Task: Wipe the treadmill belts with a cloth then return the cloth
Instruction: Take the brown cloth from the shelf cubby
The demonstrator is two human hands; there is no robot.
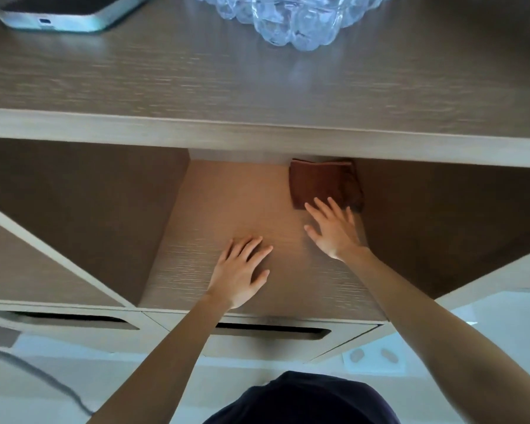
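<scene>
Well back, cloth against right wall

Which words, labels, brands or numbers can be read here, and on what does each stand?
None can be read.
The phone shows only a bare edge with a port.
The brown cloth, the glass bowl and the wooden shelf carry no print.
The pale sheet on the floor shows two oval marks, no letters.
</scene>
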